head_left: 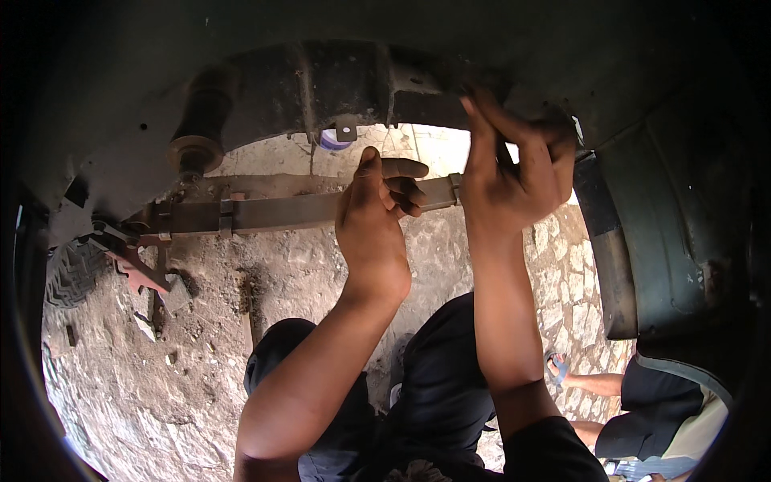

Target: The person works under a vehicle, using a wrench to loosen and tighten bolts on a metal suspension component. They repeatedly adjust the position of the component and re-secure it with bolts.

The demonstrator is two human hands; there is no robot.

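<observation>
I am beneath a dark vehicle body, with both arms raised. My left hand is in front of the long flat leaf spring, thumb up and fingers loosely bent and apart, with nothing visible in it. Higher and to the right, my right hand reaches to the dark inner panel. Its thumb and forefinger come together at the panel's edge in deep shadow; whatever is between them cannot be made out. A small metal tab with a hole hangs from the panel's lower edge, above my left hand.
A dark cylindrical mount hangs at upper left. Below it are a treaded tyre, a reddish bracket and loose stones. A curved dark body panel bounds the right. Another person's leg shows at lower right on stone paving.
</observation>
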